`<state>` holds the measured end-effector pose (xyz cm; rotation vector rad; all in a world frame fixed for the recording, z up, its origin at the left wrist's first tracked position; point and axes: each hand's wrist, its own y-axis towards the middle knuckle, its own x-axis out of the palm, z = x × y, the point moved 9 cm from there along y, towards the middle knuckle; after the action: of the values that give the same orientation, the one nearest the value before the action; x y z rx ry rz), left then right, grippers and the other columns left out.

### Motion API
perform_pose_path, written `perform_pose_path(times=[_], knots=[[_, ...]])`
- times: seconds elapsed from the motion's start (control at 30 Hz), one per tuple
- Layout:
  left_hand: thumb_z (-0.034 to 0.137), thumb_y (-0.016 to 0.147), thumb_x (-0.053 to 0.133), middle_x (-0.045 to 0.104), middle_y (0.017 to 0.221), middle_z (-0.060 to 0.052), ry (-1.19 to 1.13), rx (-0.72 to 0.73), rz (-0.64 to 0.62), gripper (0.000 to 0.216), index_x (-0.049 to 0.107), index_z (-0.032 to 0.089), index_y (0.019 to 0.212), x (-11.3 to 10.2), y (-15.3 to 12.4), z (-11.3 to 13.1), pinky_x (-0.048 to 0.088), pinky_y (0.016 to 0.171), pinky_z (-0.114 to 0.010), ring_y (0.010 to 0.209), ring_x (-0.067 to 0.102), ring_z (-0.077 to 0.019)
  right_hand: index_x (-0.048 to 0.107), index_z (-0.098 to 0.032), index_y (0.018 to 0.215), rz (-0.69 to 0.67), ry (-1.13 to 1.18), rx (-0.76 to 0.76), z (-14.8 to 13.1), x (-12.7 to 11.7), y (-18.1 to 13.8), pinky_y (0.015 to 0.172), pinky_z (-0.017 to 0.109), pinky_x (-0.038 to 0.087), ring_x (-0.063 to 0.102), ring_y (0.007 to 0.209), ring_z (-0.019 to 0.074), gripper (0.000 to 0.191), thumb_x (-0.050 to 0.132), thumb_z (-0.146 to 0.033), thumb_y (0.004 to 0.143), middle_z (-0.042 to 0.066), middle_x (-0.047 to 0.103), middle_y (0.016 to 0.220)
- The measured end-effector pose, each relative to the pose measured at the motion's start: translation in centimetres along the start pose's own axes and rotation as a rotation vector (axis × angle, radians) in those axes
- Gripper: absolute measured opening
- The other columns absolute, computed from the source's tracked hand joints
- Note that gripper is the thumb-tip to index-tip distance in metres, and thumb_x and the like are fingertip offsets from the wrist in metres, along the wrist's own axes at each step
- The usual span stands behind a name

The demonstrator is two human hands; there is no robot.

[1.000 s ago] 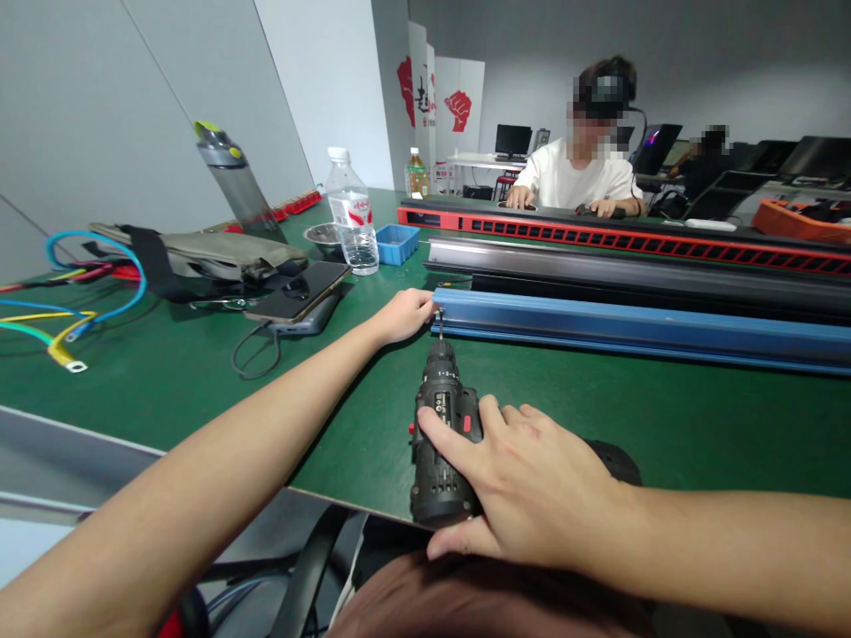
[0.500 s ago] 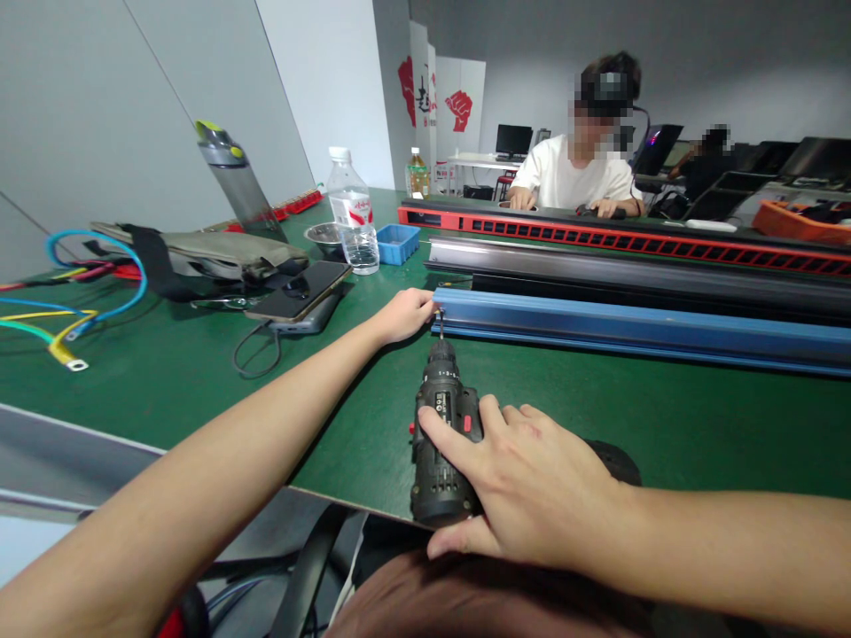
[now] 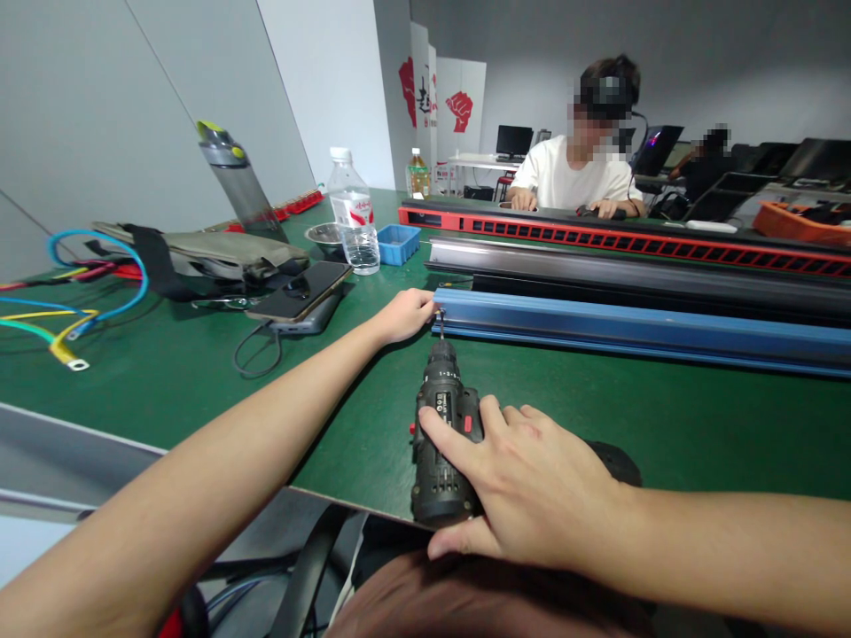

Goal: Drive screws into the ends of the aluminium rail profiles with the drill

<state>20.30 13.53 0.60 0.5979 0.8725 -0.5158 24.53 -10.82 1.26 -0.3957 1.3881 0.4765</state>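
The right hand (image 3: 532, 483) grips the black drill (image 3: 440, 425) lying near the green table's (image 3: 199, 381) front edge, bare felt to its right. The bit meets the blue rail's (image 3: 631, 332) end, where the outstretched left hand (image 3: 402, 315) pinches closed.

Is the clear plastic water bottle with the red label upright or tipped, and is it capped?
Upright and capped: the clear plastic water bottle stands on the green table, its white cap on top.
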Motion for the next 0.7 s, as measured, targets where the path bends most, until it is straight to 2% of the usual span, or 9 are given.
perform_pose_path(times=[0.7], knots=[[0.030,0.086,0.039,0.049,0.055,0.001,-0.013,0.013,0.003,0.032,0.045,0.019,0.056,0.07,-0.03,0.00,0.033,0.058,-0.024,0.057,0.044,-0.0135,0.020,-0.023,0.158,-0.014,0.011,-0.001,0.00,0.01,0.03,0.073,0.044,0.049,0.063,0.089,0.0336,0.101,0.024,-0.088,0.081,0.020,0.061,0.101]])
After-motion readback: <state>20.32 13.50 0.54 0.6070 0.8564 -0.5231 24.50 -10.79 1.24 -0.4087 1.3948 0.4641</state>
